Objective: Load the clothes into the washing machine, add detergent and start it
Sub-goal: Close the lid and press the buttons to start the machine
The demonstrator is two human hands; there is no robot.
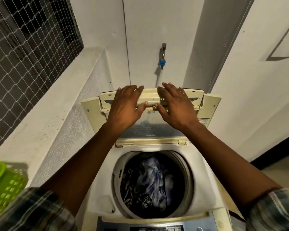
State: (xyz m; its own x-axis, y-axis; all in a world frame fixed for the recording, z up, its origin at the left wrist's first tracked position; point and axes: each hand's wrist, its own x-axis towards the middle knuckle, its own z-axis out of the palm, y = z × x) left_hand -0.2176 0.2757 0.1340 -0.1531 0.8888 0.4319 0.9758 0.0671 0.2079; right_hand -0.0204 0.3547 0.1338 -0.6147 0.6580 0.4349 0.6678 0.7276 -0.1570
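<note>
the clothes (150, 180) are lying in the drum of the washing machine (202, 164), a dark patterned piece and a bluish one bunched together; the lid (193, 95) is standing folded up at the back of the machine; both hands are resting on its upper part, the left hand (125, 104) and the right hand (175, 104) side by side, fingers spread and fairly straight across the panel, thumbs lying along its lower edge, close to each other; a control panel (157, 228) is showing at the near edge; a green basket (3, 189) is sitting at the left; a tap (163, 52) with a blue fitting is hanging on the wall behind.
</note>
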